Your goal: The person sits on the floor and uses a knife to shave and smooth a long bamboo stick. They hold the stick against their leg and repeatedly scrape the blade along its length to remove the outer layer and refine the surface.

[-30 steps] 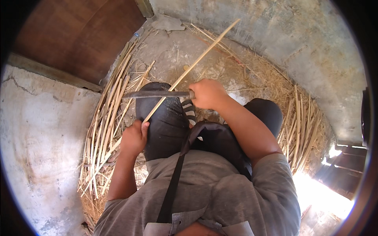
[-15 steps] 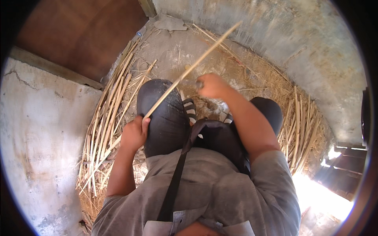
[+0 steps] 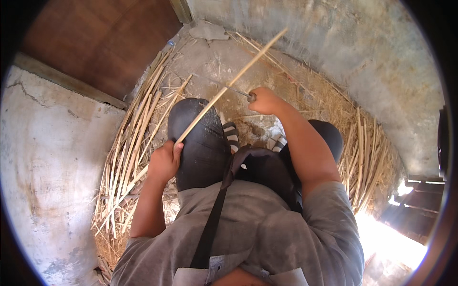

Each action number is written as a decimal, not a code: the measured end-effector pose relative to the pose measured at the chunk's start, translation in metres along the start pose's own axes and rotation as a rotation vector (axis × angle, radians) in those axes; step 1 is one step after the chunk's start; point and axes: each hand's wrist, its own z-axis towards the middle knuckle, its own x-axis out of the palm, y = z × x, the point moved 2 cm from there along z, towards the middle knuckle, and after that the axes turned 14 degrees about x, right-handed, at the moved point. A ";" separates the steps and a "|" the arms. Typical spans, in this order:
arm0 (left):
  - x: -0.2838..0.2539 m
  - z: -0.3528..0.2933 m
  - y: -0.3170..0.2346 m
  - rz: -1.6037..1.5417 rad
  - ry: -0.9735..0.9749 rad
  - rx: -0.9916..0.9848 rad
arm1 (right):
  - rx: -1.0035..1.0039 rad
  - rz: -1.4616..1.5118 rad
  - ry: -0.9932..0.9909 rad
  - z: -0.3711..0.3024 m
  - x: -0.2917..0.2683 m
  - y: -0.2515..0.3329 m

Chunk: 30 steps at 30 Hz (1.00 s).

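Observation:
A long pale wooden strip (image 3: 237,76), like split bamboo or cane, slants up and away to the right across my left knee. My left hand (image 3: 163,160) is closed round its near end, thumb on top. In my right hand (image 3: 265,101) is the handle of a knife (image 3: 251,97). Its thin, dark blade points left and meets the strip about midway along. The blade's far part shows faintly beyond the strip. My right fingers are wrapped round the handle, hiding most of it.
Many split strips (image 3: 135,138) lie in a pile on my left; another bundle (image 3: 365,152) lies on my right. Shavings (image 3: 324,102) cover the floor along the curved wall (image 3: 329,28). A brown panel (image 3: 100,43) stands at the far left. My sandalled feet (image 3: 231,136) are between my knees.
My right hand has moved slightly to the right, and the knife blade, blurred before, now shows at the strip. The strip's far end has shifted slightly left and down.

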 end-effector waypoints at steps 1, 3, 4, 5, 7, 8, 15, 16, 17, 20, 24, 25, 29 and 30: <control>-0.003 0.002 -0.001 -0.003 0.011 -0.016 | 0.052 0.003 0.041 0.005 -0.007 -0.005; -0.003 0.000 0.002 -0.001 -0.005 0.002 | 0.051 0.056 0.044 0.001 -0.007 0.001; -0.002 0.000 0.005 -0.011 -0.015 -0.001 | 0.032 0.113 0.033 -0.001 -0.007 0.006; 0.000 -0.001 0.005 -0.028 -0.016 0.001 | 0.025 0.169 0.026 -0.005 -0.004 0.006; 0.001 0.000 0.003 -0.035 -0.030 0.015 | -0.018 0.211 -0.073 -0.003 0.010 -0.001; 0.000 0.002 0.001 -0.039 -0.044 0.023 | -0.044 0.227 -0.127 -0.005 0.007 0.003; -0.004 0.004 0.000 -0.038 0.011 -0.030 | 0.014 0.033 -0.131 -0.032 -0.017 0.028; -0.005 0.004 0.000 -0.035 0.014 -0.036 | -0.006 -0.027 -0.124 -0.038 -0.020 0.041; -0.004 0.005 0.000 -0.033 0.017 -0.039 | -0.024 -0.088 -0.119 -0.041 -0.019 0.049; -0.005 -0.001 0.004 -0.030 0.065 -0.042 | -0.025 -0.176 -0.036 -0.040 -0.011 0.058; -0.003 0.000 0.005 -0.088 0.021 -0.004 | 0.021 0.037 -0.057 -0.001 -0.002 0.003; -0.002 0.002 0.004 -0.083 0.026 -0.008 | 0.041 0.083 -0.105 0.006 0.001 -0.013; -0.004 0.000 0.004 -0.055 0.029 -0.013 | 0.096 0.083 -0.102 -0.003 -0.012 0.002; -0.006 0.000 0.001 -0.044 0.046 -0.018 | 0.068 0.027 -0.062 -0.009 -0.008 0.010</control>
